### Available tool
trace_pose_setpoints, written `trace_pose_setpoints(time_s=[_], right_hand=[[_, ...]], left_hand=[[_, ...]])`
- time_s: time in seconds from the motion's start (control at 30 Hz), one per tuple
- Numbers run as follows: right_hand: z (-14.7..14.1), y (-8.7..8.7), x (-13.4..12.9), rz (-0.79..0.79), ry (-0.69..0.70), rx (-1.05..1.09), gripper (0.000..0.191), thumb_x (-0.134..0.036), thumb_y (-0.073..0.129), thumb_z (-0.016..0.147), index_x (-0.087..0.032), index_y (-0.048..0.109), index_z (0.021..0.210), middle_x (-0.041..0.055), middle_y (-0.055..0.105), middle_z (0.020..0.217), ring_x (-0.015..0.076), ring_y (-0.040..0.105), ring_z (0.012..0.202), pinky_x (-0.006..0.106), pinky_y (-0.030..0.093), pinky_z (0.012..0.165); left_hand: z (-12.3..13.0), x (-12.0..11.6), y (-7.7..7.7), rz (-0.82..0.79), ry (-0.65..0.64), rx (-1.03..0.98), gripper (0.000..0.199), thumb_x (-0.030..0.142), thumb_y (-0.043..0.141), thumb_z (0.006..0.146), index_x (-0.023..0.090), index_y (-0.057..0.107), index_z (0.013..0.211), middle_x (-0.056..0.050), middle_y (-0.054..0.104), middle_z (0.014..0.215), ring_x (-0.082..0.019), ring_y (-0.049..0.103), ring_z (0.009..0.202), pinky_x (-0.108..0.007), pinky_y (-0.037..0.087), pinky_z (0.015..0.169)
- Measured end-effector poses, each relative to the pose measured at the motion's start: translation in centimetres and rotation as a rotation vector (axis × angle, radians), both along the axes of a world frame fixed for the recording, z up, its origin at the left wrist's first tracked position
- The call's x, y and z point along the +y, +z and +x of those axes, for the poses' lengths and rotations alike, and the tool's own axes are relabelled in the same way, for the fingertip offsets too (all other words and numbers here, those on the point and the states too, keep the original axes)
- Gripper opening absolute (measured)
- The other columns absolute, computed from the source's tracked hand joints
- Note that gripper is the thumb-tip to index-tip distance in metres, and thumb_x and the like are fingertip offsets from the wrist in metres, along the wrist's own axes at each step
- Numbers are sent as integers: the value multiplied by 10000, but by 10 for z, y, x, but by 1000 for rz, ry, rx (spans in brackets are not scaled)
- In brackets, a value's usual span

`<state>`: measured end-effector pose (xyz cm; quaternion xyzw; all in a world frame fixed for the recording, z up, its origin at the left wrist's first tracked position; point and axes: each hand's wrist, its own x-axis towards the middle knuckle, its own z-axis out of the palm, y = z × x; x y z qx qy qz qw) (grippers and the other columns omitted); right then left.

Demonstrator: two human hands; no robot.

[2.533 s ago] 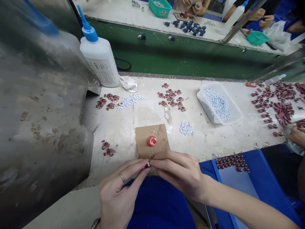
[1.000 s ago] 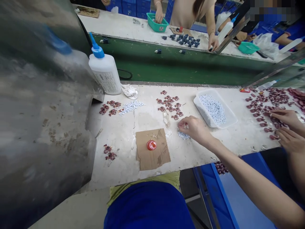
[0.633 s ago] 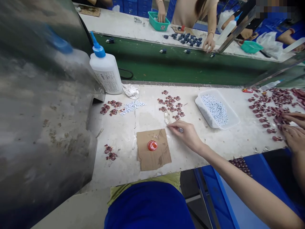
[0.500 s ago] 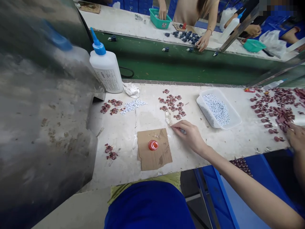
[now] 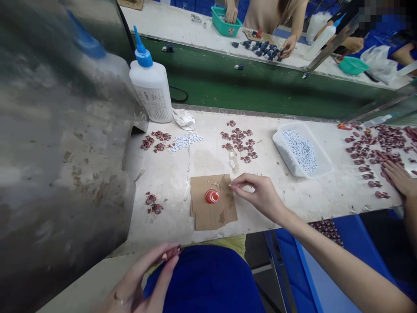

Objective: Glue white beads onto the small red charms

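Observation:
My left hand [image 5: 143, 278] is low in front of the blue cloth on my lap. Its thumb and fingers pinch a small brown figure piece [image 5: 171, 253], partly covered by the fingertips. My right hand [image 5: 265, 198] is at the right edge of a cardboard square [image 5: 199, 217], thumb and forefinger pressed together. A tiny pale tip shows at those fingers, too small to name. On the cardboard sits a small round red cap [image 5: 212, 197] with a glossy surface. Brown figure pieces [image 5: 239, 140] lie in a group beyond the cardboard, with others to the left.
A white glue bottle [image 5: 152, 93] with a blue nozzle stands back left beside crumpled white material [image 5: 184, 119]. Small white-and-blue bits [image 5: 186, 141] form a pile; more fill a plastic tub [image 5: 322, 169]. At right, a co-worker's hand [image 5: 399, 177] touches brown pieces. A metal housing [image 5: 81, 174] bounds the left.
My left hand has come into view from below with the brown figure piece. My right hand has drawn slightly nearer, to the cardboard's edge. The view has shifted a little.

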<state>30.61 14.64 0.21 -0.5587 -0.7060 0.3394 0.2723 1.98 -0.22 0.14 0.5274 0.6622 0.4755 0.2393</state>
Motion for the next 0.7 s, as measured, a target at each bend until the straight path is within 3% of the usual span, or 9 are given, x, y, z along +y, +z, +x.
trace_pose_setpoints(time_s=[0.13, 0.23, 0.33, 0.5, 0.6, 0.7], right_hand=[[-20, 9, -14, 27, 129, 37, 90, -196, 678, 955, -240, 757, 962, 23, 786, 925, 177, 734, 826, 302, 588, 743], [-25, 12, -16, 89, 191, -12, 129, -188, 637, 989, -239, 755, 992, 39, 783, 953, 185, 733, 855, 319, 592, 763], [-25, 10, -15, 124, 227, -44, 155, -169, 610, 1003, -231, 752, 1010, 52, 778, 977, 189, 734, 876, 331, 592, 780], [-25, 3, -14, 125, 253, -37, 172, -157, 595, 1005, -227, 749, 1036, 60, 768, 1016, 194, 732, 906, 345, 595, 796], [-26, 5, -15, 104, 222, -19, 163, -148, 608, 990, -229, 747, 1019, 56, 769, 1006, 198, 730, 899, 354, 591, 789], [-29, 15, -20, 73, 156, 79, 130, -156, 643, 969, -240, 741, 983, 40, 769, 963, 191, 724, 872, 346, 585, 764]], left_hand=[[8, 28, -5, 91, -206, 18, 256, 76, 672, 897, 245, 716, 1084, 25, 722, 1018, -49, 712, 929, -107, 601, 885], [11, 39, -2, 88, -311, 44, 354, 90, 715, 881, 255, 699, 1194, 25, 715, 1110, -46, 716, 964, -101, 592, 934], [13, 45, 1, 71, -335, 46, 420, 81, 710, 883, 286, 677, 1248, 49, 728, 1144, -32, 726, 981, -81, 569, 992], [16, 54, 5, 135, -319, 86, 263, 70, 699, 883, 249, 747, 1070, 31, 708, 1044, -20, 704, 946, -52, 572, 916], [19, 57, 6, 147, -321, 104, 307, 50, 726, 857, 243, 737, 1095, 41, 747, 1081, -27, 724, 968, -69, 557, 1006], [23, 57, 7, 166, -301, 91, 338, 65, 778, 822, 264, 729, 1092, 82, 775, 1038, -14, 741, 903, -42, 553, 984]])
